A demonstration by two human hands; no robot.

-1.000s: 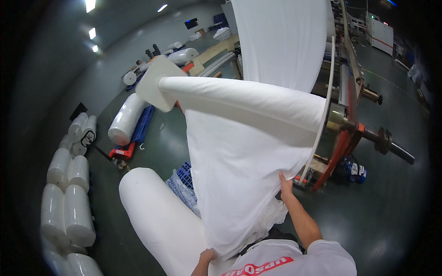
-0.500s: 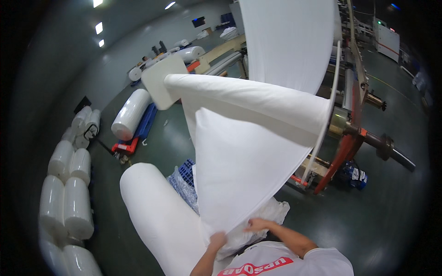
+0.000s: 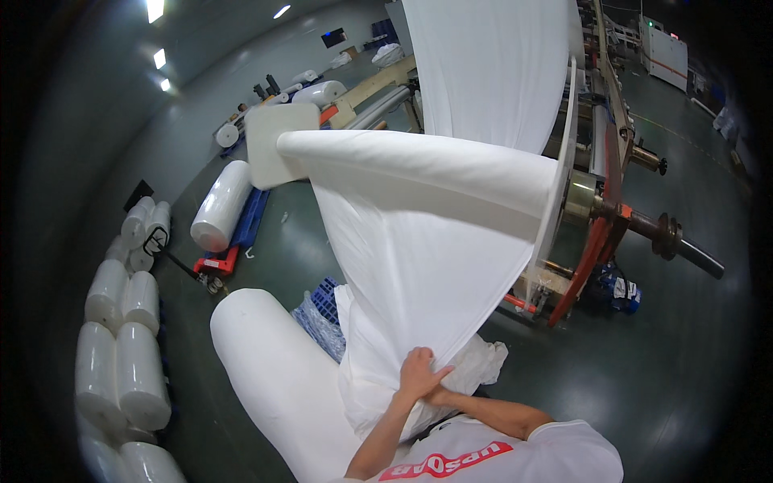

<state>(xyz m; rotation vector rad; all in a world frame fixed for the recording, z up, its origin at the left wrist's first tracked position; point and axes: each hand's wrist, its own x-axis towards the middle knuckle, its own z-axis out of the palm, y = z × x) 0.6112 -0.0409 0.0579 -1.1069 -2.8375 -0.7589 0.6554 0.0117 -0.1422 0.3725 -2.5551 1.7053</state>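
Observation:
A wide sheet of white fabric (image 3: 403, 266) runs down from a white roll (image 3: 419, 165) and gathers to a narrow bunch in front of me. My left hand (image 3: 417, 375) is closed on that bunch, its fingers over the cloth. Tucked against it on the right, my right hand (image 3: 439, 394) is also closed on the fabric, its fingers partly hidden. The roll lies across the view between a pale, rounded square end plate (image 3: 278, 145) and a thin disc (image 3: 555, 209). Below my hands rests a heap of crumpled white material (image 3: 475, 366).
A big white roll (image 3: 274, 378) lies close on my left. Behind it are a blue plastic pallet (image 3: 325, 299) and a red pallet jack (image 3: 216, 262). Wrapped rolls (image 3: 141, 370) line the far left. On the right, a metal shaft (image 3: 696, 256) juts from the machine's red frame (image 3: 592, 266).
My hands have come together and moved up slightly, the left one rightward onto the fabric. The lower sheet has drawn from a flat triangle into folds, and the view has shifted slightly.

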